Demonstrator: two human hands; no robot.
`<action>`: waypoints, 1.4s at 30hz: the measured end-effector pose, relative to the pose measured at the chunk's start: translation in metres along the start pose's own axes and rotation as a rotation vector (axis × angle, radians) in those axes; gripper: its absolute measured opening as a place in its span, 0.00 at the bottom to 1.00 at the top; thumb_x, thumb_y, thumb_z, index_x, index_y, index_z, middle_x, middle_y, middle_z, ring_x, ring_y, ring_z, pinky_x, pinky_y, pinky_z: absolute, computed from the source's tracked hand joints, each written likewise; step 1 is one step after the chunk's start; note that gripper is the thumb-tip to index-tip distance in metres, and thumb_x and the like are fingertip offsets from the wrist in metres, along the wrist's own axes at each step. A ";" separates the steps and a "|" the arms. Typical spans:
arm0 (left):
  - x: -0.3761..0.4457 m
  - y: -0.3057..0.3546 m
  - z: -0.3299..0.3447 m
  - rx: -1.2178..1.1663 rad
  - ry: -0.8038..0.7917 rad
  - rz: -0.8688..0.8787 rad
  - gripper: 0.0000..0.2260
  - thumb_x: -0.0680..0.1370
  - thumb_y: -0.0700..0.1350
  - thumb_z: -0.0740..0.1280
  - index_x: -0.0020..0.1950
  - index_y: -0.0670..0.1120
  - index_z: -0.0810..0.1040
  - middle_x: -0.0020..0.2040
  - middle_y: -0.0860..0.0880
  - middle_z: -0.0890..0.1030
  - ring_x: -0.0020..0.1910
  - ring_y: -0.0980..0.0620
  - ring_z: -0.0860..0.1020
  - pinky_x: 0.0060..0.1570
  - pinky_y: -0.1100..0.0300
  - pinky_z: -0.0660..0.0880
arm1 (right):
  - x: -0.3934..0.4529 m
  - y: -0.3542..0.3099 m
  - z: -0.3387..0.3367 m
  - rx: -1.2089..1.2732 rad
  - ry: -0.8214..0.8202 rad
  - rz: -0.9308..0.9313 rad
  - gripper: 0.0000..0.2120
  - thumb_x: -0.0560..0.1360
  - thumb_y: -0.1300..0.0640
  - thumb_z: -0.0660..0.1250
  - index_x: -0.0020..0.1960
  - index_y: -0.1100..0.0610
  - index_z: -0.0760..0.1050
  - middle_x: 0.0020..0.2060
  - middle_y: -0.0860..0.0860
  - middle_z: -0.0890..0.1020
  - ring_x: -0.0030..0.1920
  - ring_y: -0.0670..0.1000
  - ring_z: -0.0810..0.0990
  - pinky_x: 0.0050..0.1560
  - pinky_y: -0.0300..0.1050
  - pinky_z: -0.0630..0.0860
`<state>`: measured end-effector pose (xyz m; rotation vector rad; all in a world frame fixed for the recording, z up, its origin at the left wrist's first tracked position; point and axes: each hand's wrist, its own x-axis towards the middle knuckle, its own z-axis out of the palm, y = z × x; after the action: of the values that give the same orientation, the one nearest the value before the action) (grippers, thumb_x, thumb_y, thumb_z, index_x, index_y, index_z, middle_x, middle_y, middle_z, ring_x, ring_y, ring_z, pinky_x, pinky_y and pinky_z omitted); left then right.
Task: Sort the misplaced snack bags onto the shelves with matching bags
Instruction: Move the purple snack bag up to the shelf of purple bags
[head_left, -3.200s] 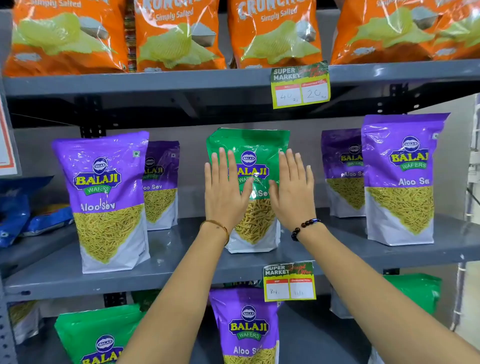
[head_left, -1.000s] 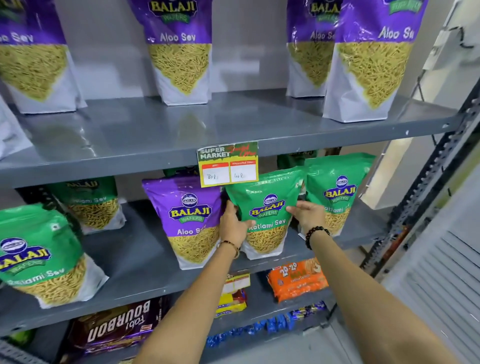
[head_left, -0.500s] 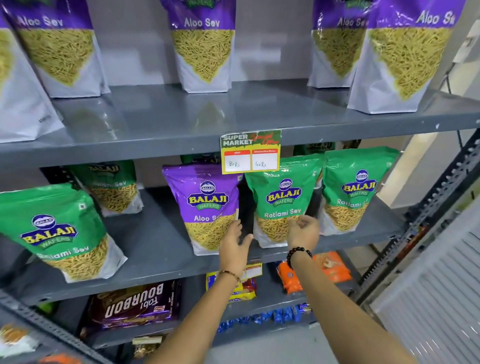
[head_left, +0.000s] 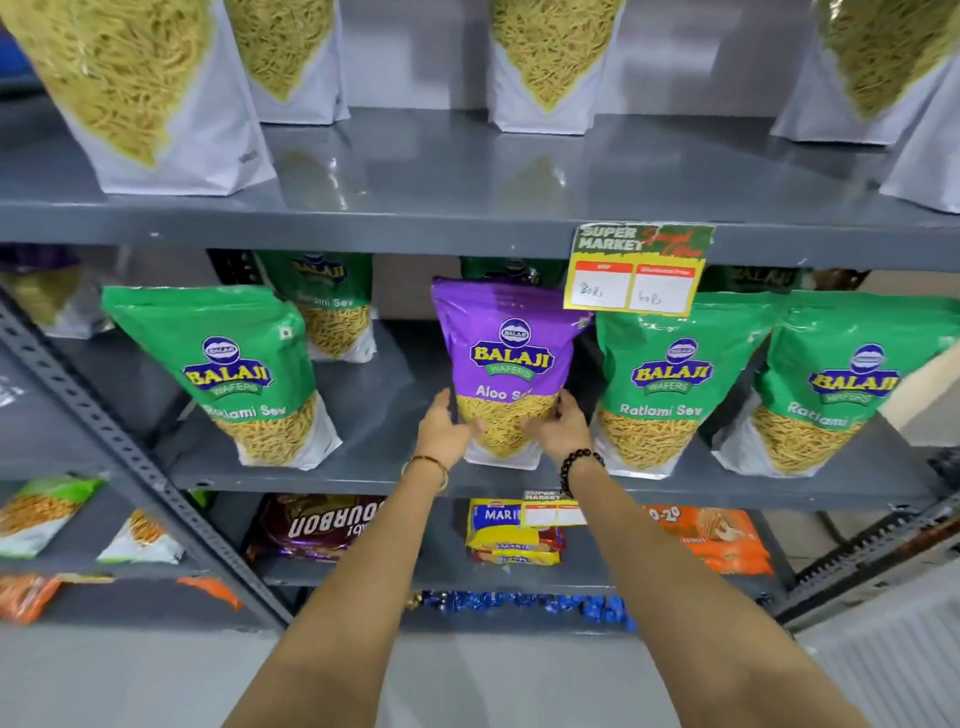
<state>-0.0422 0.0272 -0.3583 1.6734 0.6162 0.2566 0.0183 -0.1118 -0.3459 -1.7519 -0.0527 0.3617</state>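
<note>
A purple Aloo Sev bag (head_left: 511, 358) stands upright on the middle grey shelf (head_left: 374, 478), among green Ratlami Sev bags. My left hand (head_left: 445, 431) clasps its lower left side. My right hand (head_left: 560, 431) clasps its lower right side. Green bags stand to the left (head_left: 244, 374) and to the right (head_left: 670, 384), with another at the far right (head_left: 841, 395). On the upper shelf (head_left: 415, 213) only the white bottoms of several bags (head_left: 545, 67) show; their tops are cut off by the frame.
A yellow price tag (head_left: 639, 270) hangs from the upper shelf's edge, just over the purple bag's right corner. Below lie a Bourbon pack (head_left: 317, 525), yellow Marie packs (head_left: 511, 535) and an orange biscuit pack (head_left: 711, 540). A slotted upright (head_left: 130, 457) stands at the left.
The green bag taken from the upper shelf now stands on the middle shelf. Both hands have moved left from it onto the purple Aloo Sev bag. The camera has come closer.
</note>
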 end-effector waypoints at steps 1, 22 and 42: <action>0.003 0.004 -0.002 0.005 -0.030 -0.003 0.23 0.68 0.33 0.71 0.61 0.39 0.69 0.61 0.38 0.77 0.56 0.44 0.76 0.61 0.49 0.72 | 0.003 -0.002 -0.001 0.004 -0.025 -0.006 0.31 0.66 0.69 0.70 0.67 0.62 0.65 0.61 0.60 0.77 0.60 0.58 0.76 0.63 0.54 0.72; -0.059 -0.016 -0.068 -0.181 -0.169 0.095 0.25 0.67 0.32 0.72 0.62 0.41 0.68 0.55 0.45 0.79 0.52 0.51 0.77 0.46 0.64 0.77 | -0.057 -0.006 0.003 0.116 -0.193 -0.151 0.18 0.67 0.66 0.71 0.57 0.66 0.75 0.44 0.54 0.81 0.43 0.47 0.79 0.44 0.41 0.77; -0.117 0.241 -0.108 -0.361 -0.096 0.713 0.09 0.71 0.38 0.69 0.47 0.50 0.77 0.42 0.57 0.85 0.43 0.60 0.80 0.46 0.68 0.76 | -0.136 -0.245 -0.054 0.437 -0.008 -0.747 0.04 0.66 0.62 0.73 0.35 0.55 0.82 0.28 0.47 0.83 0.34 0.48 0.78 0.40 0.43 0.75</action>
<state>-0.1320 0.0358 -0.0838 1.4834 -0.1231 0.7455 -0.0565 -0.1422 -0.0722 -1.1894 -0.5740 -0.1625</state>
